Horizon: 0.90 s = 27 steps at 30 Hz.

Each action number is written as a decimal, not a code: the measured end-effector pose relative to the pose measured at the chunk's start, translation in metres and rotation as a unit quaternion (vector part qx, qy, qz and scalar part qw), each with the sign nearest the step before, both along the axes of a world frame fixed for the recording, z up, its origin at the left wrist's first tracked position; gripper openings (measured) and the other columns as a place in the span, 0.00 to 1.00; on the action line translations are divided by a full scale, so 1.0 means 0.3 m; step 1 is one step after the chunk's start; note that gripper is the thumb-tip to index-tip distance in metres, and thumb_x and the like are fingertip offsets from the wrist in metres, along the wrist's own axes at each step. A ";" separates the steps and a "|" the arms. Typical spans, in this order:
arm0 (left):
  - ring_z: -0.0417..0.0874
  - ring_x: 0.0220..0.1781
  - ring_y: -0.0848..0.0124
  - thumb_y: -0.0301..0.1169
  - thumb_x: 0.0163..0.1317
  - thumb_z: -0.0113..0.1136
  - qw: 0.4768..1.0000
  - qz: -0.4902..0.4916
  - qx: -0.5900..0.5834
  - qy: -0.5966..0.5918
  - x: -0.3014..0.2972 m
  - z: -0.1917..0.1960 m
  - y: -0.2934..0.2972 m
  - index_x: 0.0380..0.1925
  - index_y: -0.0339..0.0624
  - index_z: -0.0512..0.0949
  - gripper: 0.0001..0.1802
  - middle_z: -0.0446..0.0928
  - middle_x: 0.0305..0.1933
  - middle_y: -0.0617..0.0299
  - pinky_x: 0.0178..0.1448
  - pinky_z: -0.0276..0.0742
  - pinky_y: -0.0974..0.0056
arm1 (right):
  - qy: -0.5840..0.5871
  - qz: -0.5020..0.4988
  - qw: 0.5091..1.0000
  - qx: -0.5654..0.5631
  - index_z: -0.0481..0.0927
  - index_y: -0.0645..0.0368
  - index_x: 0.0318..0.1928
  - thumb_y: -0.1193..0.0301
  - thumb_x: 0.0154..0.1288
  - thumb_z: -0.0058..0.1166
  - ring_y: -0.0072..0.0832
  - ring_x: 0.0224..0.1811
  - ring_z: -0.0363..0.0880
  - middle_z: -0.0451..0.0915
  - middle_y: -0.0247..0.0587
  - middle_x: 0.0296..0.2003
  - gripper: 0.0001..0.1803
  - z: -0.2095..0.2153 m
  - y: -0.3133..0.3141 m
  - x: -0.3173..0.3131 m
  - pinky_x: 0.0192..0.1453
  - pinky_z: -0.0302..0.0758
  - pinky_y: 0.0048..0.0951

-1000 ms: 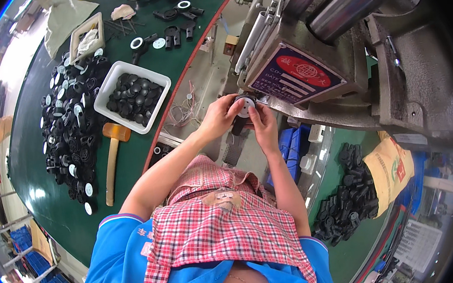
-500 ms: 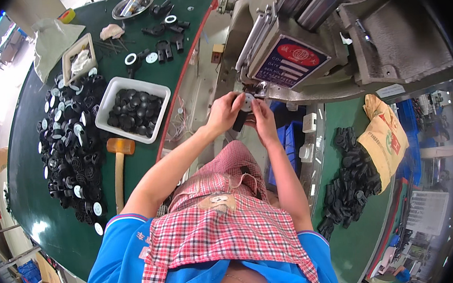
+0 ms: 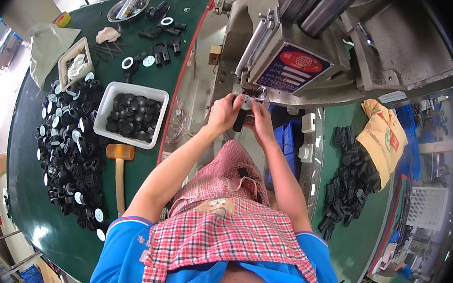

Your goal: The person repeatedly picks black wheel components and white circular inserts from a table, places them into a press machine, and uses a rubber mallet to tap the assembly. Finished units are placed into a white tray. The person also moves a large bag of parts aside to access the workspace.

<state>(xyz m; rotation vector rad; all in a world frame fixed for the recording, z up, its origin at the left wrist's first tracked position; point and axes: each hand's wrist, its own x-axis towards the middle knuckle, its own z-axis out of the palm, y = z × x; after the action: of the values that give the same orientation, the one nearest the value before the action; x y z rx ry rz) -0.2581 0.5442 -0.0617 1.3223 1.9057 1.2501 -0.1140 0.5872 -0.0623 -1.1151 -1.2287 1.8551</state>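
Both hands are together in front of the press, at the middle of the view. Between them is a black plastic part (image 3: 240, 121) with a pale round disc (image 3: 246, 103) on its upper end. My left hand (image 3: 224, 112) grips it from the left, thumb by the disc. On the other side, my right hand (image 3: 260, 122) has its fingers curled against the same part. Its stubby black end points down toward my lap. Just beyond the fingertips lies the metal tooling (image 3: 253, 89) of the press; whether the part touches it I cannot tell.
The grey press (image 3: 332, 62) rises ahead and to the right. On the left green table (image 3: 38, 212) are a heap of black parts with pale discs (image 3: 72, 160), a white bin (image 3: 102, 122) of black caps and a mallet (image 3: 119, 152). Right, black parts (image 3: 349, 184) spill near a sack (image 3: 382, 138).
The view has shifted slightly, so the press and table sit a little differently in the picture. Both hands keep hold of the same black part, with only a small shift in the fingers.
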 end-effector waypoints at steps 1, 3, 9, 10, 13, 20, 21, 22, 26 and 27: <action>0.80 0.42 0.38 0.49 0.71 0.50 0.999 0.000 -0.040 -0.003 -0.015 -0.022 0.019 0.42 0.35 0.79 0.25 0.79 0.36 0.37 0.44 0.76 0.46 | -0.021 -0.003 1.000 0.004 0.77 0.57 0.51 0.52 0.76 0.48 0.21 0.31 0.82 0.80 0.32 0.35 0.22 -0.021 0.026 -0.018 0.35 0.82 0.25; 0.83 0.34 0.43 0.49 0.74 0.47 1.000 -0.009 -0.007 0.013 -0.004 -0.084 0.020 0.43 0.35 0.78 0.25 0.80 0.35 0.39 0.39 0.77 0.49 | -0.055 -0.005 0.998 0.031 0.77 0.54 0.52 0.50 0.75 0.48 0.22 0.32 0.83 0.80 0.31 0.35 0.21 -0.105 0.051 -0.001 0.34 0.82 0.28; 0.84 0.24 0.60 0.51 0.73 0.49 0.975 -0.008 -0.122 -0.188 -0.013 -0.113 -0.127 0.30 0.34 0.79 0.28 0.79 0.20 0.51 0.32 0.77 0.57 | -0.010 -0.008 1.000 -0.008 0.80 0.59 0.52 0.51 0.75 0.49 0.21 0.34 0.83 0.83 0.32 0.38 0.24 -0.067 0.012 -0.002 0.38 0.84 0.28; 0.83 0.22 0.64 0.51 0.73 0.50 0.965 -0.031 -0.162 -0.202 -0.016 -0.096 -0.143 0.28 0.33 0.79 0.29 0.78 0.19 0.52 0.31 0.76 0.59 | -0.002 -0.003 1.000 -0.012 0.80 0.59 0.53 0.51 0.75 0.48 0.22 0.33 0.84 0.83 0.32 0.37 0.24 -0.078 0.009 0.007 0.38 0.85 0.28; 0.82 0.20 0.66 0.50 0.71 0.52 0.972 -0.010 -0.170 -0.162 -0.014 -0.043 -0.143 0.23 0.33 0.79 0.29 0.78 0.17 0.54 0.30 0.76 0.60 | 0.014 0.013 0.999 -0.034 0.77 0.60 0.56 0.52 0.78 0.43 0.28 0.33 0.86 0.83 0.39 0.36 0.25 -0.102 0.030 0.036 0.38 0.86 0.31; 0.78 0.18 0.72 0.49 0.71 0.52 0.979 -0.002 -0.154 -0.131 0.004 -0.057 -0.121 0.29 0.33 0.80 0.27 0.78 0.19 0.59 0.27 0.74 0.62 | -0.131 -0.022 0.990 0.057 0.78 0.62 0.53 0.43 0.74 0.43 0.28 0.36 0.83 0.81 0.40 0.35 0.32 -0.275 0.143 0.084 0.40 0.81 0.31; 0.78 0.18 0.71 0.49 0.71 0.52 0.979 0.001 -0.153 -0.134 -0.002 -0.055 -0.121 0.29 0.33 0.80 0.27 0.78 0.19 0.58 0.27 0.74 0.62 | -0.199 0.004 0.970 0.140 0.78 0.63 0.53 0.50 0.75 0.44 0.33 0.37 0.84 0.82 0.44 0.35 0.27 -0.279 0.167 0.075 0.40 0.79 0.35; 0.78 0.18 0.71 0.48 0.71 0.53 0.979 0.006 -0.151 -0.137 -0.007 -0.053 -0.125 0.30 0.33 0.80 0.26 0.78 0.19 0.58 0.27 0.74 0.62 | -0.263 0.032 0.938 0.223 0.79 0.65 0.52 0.56 0.75 0.45 0.38 0.38 0.84 0.83 0.48 0.35 0.23 -0.282 0.196 0.060 0.40 0.77 0.40; 0.77 0.22 0.70 0.44 0.74 0.49 0.984 -0.004 -0.054 -0.172 -0.034 0.055 -0.210 0.30 0.32 0.77 0.24 0.75 0.19 0.57 0.30 0.73 0.60 | -0.386 0.084 0.820 0.413 0.81 0.64 0.41 0.68 0.66 0.50 0.61 0.45 0.78 0.81 0.64 0.38 0.12 -0.348 0.249 -0.001 0.47 0.74 0.52; 0.77 0.22 0.69 0.44 0.74 0.49 0.984 -0.009 -0.048 -0.169 -0.043 0.064 -0.259 0.29 0.32 0.75 0.23 0.75 0.19 0.56 0.30 0.73 0.61 | -0.424 0.100 0.767 0.472 0.81 0.64 0.41 0.69 0.64 0.51 0.60 0.44 0.79 0.82 0.61 0.38 0.12 -0.412 0.291 0.029 0.48 0.74 0.53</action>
<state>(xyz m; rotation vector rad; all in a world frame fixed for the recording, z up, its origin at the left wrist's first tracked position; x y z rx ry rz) -0.2710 0.4666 -0.0425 1.0026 1.6863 1.2660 -0.1055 0.6746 -0.1860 -1.2066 -2.4624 0.4888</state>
